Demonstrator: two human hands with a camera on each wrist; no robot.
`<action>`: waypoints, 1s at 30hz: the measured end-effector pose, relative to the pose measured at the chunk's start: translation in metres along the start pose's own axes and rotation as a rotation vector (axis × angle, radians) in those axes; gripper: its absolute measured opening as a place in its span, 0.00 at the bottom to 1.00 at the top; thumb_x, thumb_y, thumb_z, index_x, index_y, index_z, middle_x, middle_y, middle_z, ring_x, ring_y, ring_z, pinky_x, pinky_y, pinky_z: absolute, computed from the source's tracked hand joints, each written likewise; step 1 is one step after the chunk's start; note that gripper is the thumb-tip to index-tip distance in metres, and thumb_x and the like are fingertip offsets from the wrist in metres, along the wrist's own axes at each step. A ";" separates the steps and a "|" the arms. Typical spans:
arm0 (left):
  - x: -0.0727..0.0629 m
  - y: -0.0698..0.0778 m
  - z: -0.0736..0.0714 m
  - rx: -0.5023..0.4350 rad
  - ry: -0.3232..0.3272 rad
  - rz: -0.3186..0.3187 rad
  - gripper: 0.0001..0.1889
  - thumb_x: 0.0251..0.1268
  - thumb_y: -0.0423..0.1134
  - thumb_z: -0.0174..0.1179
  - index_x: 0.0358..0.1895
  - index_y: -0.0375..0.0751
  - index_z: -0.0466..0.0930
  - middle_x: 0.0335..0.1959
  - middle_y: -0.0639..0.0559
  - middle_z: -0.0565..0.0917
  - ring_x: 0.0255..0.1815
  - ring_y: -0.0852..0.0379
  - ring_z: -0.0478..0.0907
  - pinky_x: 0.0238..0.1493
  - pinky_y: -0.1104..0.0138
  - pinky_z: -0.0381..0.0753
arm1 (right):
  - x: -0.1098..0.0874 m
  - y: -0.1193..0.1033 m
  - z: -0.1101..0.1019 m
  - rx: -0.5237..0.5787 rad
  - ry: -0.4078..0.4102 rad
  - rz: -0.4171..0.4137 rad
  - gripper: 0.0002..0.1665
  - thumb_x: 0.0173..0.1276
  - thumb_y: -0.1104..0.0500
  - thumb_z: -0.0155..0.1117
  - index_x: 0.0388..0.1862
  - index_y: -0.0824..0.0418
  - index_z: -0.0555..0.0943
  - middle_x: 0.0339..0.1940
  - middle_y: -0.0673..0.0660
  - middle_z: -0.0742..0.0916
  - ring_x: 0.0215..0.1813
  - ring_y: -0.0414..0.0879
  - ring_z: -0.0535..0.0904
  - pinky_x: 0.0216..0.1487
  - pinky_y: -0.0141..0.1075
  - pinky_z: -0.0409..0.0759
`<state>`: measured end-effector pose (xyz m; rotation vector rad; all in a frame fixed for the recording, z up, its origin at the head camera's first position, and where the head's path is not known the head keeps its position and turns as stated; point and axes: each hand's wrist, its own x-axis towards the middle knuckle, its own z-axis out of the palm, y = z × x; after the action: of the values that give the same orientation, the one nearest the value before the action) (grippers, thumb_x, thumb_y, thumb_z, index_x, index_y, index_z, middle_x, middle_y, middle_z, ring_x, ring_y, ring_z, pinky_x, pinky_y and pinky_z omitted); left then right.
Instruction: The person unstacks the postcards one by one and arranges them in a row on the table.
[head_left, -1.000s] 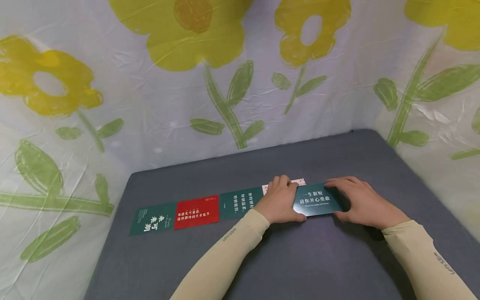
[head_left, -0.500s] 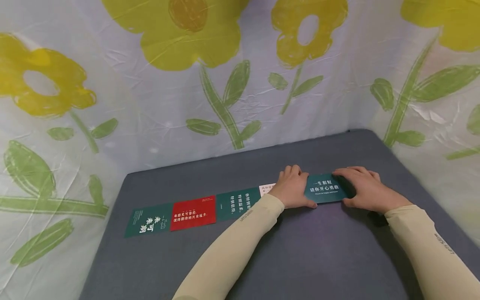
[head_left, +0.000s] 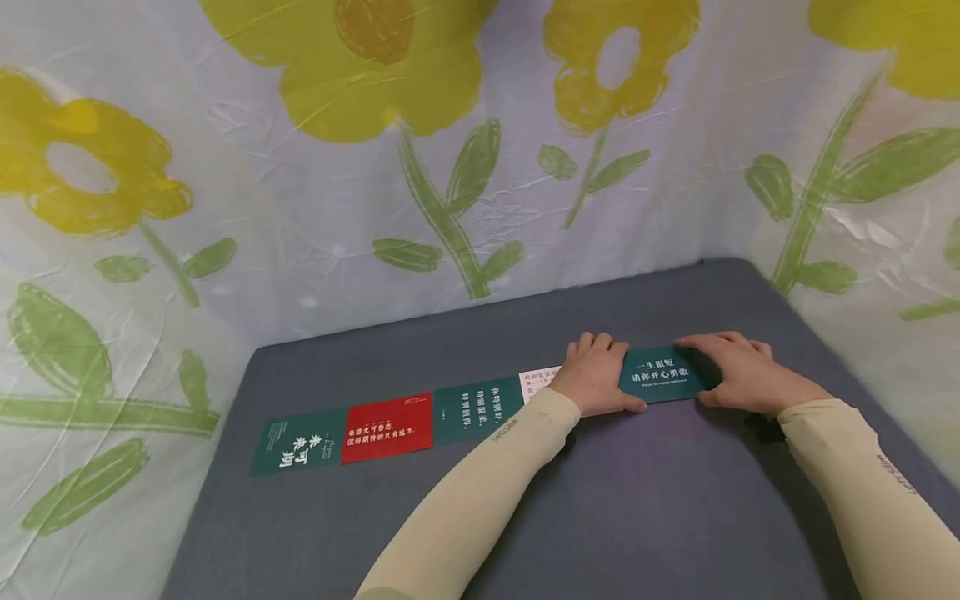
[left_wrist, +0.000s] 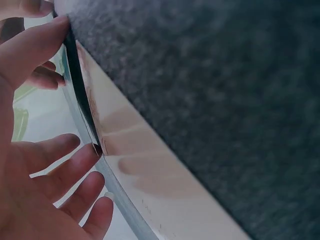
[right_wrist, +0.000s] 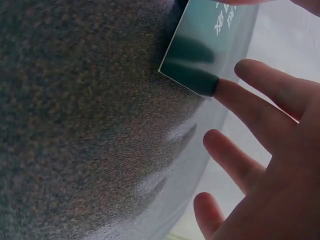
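Note:
A dark green card with white lettering (head_left: pixel 660 375) lies at the right end of a row of cards. My left hand (head_left: pixel 592 375) grips its left end, thumb at the near edge and fingers at the far edge. At the other end my right hand (head_left: pixel 738 379) holds it the same way; in the right wrist view a fingertip meets a corner of the green card (right_wrist: pixel 195 55). A pale card with small print (head_left: pixel 536 381) is partly hidden under my left hand, and the left wrist view shows this pale card (left_wrist: pixel 135 170) close to the fingers.
Leftward the row goes on with a green card (head_left: pixel 472 408), a red card (head_left: pixel 386 427) and another green card (head_left: pixel 296 442). They lie on a grey cloth-covered table (head_left: pixel 600 500). A white curtain with yellow flowers (head_left: pixel 315 208) hangs behind it.
Both hands have moved the green card right and away from me, down into line with the row. More of the pale card's left part now shows.

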<state>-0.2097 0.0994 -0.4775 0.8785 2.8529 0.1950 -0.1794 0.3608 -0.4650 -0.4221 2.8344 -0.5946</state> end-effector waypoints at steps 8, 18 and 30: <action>-0.004 -0.003 0.000 -0.012 0.017 -0.002 0.56 0.59 0.77 0.69 0.85 0.53 0.62 0.77 0.55 0.74 0.73 0.52 0.68 0.76 0.55 0.71 | 0.002 -0.004 -0.003 -0.006 -0.017 -0.003 0.51 0.59 0.58 0.82 0.81 0.59 0.71 0.78 0.72 0.76 0.76 0.74 0.63 0.64 0.76 0.57; -0.006 -0.008 0.001 -0.009 0.000 -0.052 0.57 0.57 0.79 0.68 0.86 0.55 0.60 0.79 0.55 0.70 0.76 0.51 0.67 0.76 0.55 0.70 | 0.010 -0.006 0.000 -0.006 -0.033 -0.015 0.54 0.58 0.57 0.81 0.83 0.59 0.68 0.83 0.71 0.71 0.78 0.74 0.61 0.64 0.76 0.56; -0.068 -0.053 -0.011 -0.131 0.138 -0.078 0.55 0.61 0.75 0.68 0.86 0.51 0.60 0.77 0.51 0.72 0.76 0.49 0.67 0.77 0.52 0.68 | 0.001 -0.016 0.020 -0.003 0.074 -0.064 0.58 0.67 0.45 0.80 0.88 0.60 0.60 0.86 0.69 0.66 0.79 0.74 0.60 0.65 0.76 0.55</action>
<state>-0.1851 0.0161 -0.4682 0.7550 2.9528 0.4440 -0.1712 0.3395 -0.4763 -0.5025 2.9016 -0.6311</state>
